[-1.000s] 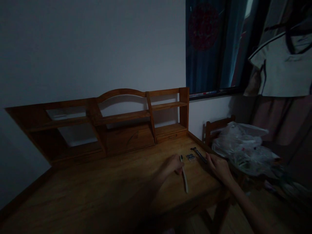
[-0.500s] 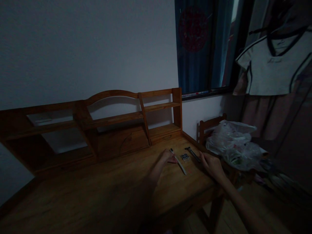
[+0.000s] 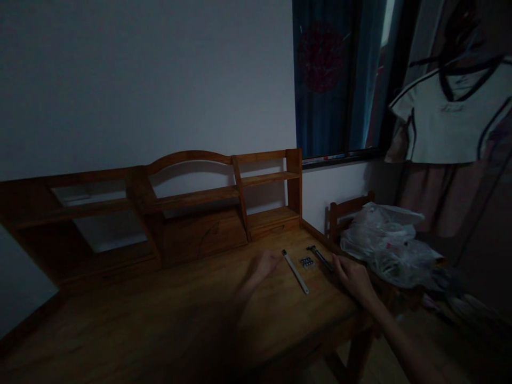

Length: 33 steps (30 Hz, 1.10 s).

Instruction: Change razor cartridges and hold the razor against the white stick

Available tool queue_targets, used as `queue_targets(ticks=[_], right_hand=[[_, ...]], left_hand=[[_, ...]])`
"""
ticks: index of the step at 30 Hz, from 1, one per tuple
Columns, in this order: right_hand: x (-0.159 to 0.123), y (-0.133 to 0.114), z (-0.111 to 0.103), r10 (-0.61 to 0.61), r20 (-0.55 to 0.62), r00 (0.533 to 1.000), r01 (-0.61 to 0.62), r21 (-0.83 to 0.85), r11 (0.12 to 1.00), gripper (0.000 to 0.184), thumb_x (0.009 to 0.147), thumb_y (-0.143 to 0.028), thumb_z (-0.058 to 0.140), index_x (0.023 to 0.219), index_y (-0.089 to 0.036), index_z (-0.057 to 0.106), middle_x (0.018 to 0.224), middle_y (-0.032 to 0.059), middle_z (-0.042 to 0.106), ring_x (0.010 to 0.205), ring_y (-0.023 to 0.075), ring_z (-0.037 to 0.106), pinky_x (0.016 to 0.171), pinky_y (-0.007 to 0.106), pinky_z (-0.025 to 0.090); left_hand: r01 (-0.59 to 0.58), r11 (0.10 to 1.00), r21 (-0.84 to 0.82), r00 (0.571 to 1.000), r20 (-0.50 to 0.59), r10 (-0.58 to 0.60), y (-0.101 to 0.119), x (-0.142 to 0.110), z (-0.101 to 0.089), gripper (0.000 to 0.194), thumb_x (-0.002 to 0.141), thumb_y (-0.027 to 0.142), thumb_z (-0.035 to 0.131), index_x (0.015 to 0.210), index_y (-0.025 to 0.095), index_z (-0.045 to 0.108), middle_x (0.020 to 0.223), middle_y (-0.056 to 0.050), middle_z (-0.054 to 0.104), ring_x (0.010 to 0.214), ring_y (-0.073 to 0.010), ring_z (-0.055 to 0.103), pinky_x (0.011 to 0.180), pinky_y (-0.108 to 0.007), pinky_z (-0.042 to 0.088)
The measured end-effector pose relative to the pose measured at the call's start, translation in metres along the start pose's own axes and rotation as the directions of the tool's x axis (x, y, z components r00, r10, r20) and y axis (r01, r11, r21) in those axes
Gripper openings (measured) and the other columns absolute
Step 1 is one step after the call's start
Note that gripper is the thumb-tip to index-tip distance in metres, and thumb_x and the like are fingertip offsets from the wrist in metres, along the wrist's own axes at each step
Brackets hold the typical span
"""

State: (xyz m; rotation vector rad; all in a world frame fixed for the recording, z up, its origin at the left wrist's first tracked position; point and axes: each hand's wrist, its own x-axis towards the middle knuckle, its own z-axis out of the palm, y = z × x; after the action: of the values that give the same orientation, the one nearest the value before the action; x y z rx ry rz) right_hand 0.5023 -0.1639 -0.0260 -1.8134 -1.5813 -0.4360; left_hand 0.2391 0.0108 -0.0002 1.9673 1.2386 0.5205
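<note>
The fingers of the left hand (image 3: pixel 264 264) look bent but blurry, and I can't tell if they are apart or together. They are just beside a white toothbrush (image 3: pixel 296 273), which lies on the desk (image 3: pixel 180 304) with its dark tip at the far end. The fingers of the right hand (image 3: pixel 352 277) are at the near end of a dark razor (image 3: pixel 320 258); I can't see if they pinch it. A little pack (image 3: pixel 307 262) sits between toothbrush and razor. Farther right, I see plastic bags (image 3: pixel 384 240).

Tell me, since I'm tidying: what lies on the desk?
A dark-tipped white stick, a small pack and a dark tool; whatever the left hand and right hand cover is hidden.
</note>
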Motion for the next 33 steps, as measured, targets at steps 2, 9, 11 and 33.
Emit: queue_targets(ticks=[2,9,11,33], right_hand=[[0.000,0.003,0.003,0.000,-0.014,1.000,-0.001,-0.029,1.000,0.041,0.099,-0.038,0.033,0.086,-0.017,0.066,0.083,0.0084,0.073,0.074,0.0223,0.070,0.065,0.028,0.044],[-0.003,0.017,0.014,0.007,-0.066,0.998,-0.021,-0.216,0.976,0.037,0.092,-0.043,0.040,0.086,-0.018,0.066,0.075,0.0095,0.072,0.060,0.0236,0.067,0.050,0.029,0.036],[0.005,0.008,0.014,0.036,-0.076,0.996,-0.052,-0.222,0.974,0.037,0.091,-0.044,0.040,0.089,-0.018,0.066,0.071,0.0096,0.070,0.056,0.0239,0.065,0.048,0.029,0.034],[0.067,-0.285,0.149,-0.276,0.221,0.935,0.061,0.669,0.740,0.032,0.094,-0.037,0.038,0.097,-0.021,0.065,0.096,0.0089,0.073,0.085,0.0239,0.069,0.073,0.031,0.049]], left_hand=[[-0.091,0.970,0.224,0.988,-0.104,0.117,-0.018,-0.019,-0.034,0.055,0.083,0.058,0.048,0.049,0.016,0.057,0.041,0.001,0.047,0.042,-0.0117,0.047,0.048,-0.023,0.032],[0.024,0.932,0.362,0.735,-0.638,0.229,-0.123,-0.095,-0.171,0.027,0.090,0.037,0.040,0.084,0.019,0.060,0.065,0.000,0.058,0.058,-0.0138,0.053,0.055,-0.023,0.032],[0.045,0.963,0.267,0.672,-0.721,0.169,-0.154,-0.106,-0.199,0.020,0.086,0.032,0.045,0.096,0.021,0.058,0.070,0.000,0.059,0.061,-0.0140,0.056,0.057,-0.022,0.035],[-0.058,0.965,0.254,0.754,-0.622,0.209,-0.184,-0.085,-0.179,0.036,0.089,0.049,0.044,0.070,0.020,0.054,0.070,0.001,0.058,0.064,-0.0126,0.053,0.059,-0.023,0.037]])
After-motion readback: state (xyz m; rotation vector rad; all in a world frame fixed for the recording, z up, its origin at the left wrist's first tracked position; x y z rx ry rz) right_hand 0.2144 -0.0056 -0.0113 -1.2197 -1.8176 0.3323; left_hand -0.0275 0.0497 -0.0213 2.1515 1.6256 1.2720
